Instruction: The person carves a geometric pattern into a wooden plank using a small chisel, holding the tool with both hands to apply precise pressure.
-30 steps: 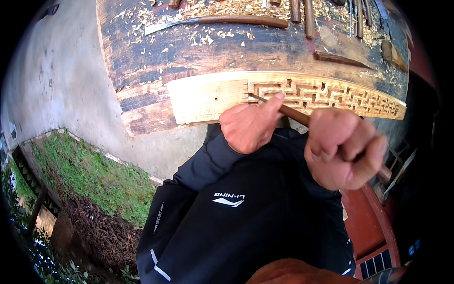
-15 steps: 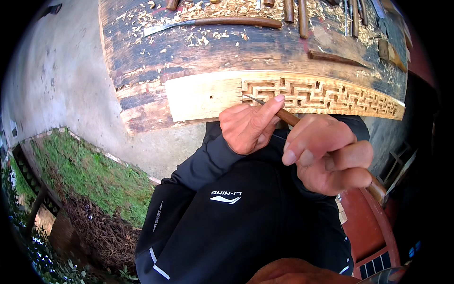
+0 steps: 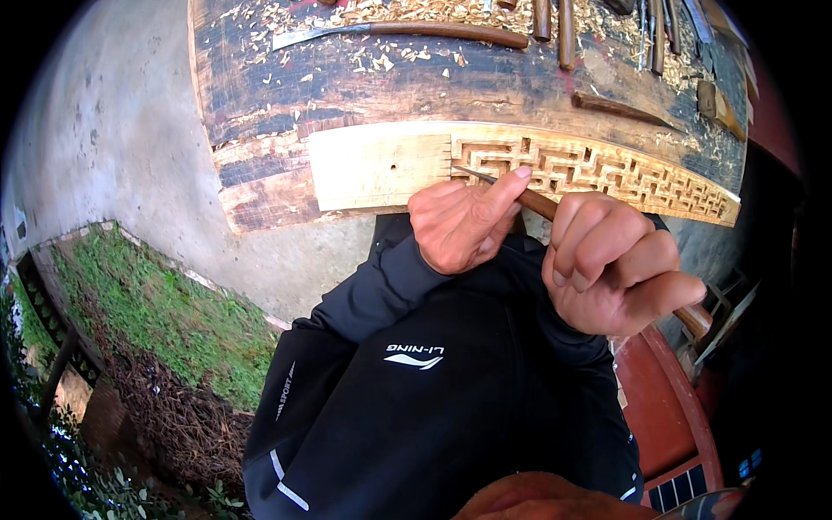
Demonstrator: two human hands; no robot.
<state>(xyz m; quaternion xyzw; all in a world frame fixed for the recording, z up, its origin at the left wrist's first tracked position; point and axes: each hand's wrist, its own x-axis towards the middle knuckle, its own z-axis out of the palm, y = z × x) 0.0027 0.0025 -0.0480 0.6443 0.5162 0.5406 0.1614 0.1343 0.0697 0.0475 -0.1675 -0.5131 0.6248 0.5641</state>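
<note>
A pale wooden board (image 3: 368,169) lies along the near edge of the bench, its right part carved into a sunken fretwork pattern. My left hand (image 3: 464,221) grips the front of a wood-carving chisel (image 3: 537,202), with the thumb laid along it and the other fingers curled. The thin metal tip meets the board near the left end of the carving. Farther back on the wooden handle, my right hand (image 3: 611,264) is closed round it, fingers bent and thumb sticking out to the right. The handle's butt shows past this hand.
On the worn workbench (image 3: 364,104) lie a long-handled flat chisel (image 3: 446,33), a dark slim wooden piece (image 3: 626,109) and a wooden mallet-like block (image 3: 719,108). Wood shavings (image 3: 373,61) and several tools cover the far side. A red seat-like object (image 3: 659,390) stands at lower right.
My right hand has turned and slid a little along the handle, its fingers now curled upward. The left hand keeps its hold, and the tip stays near the same spot. The whole view has shifted slightly.
</note>
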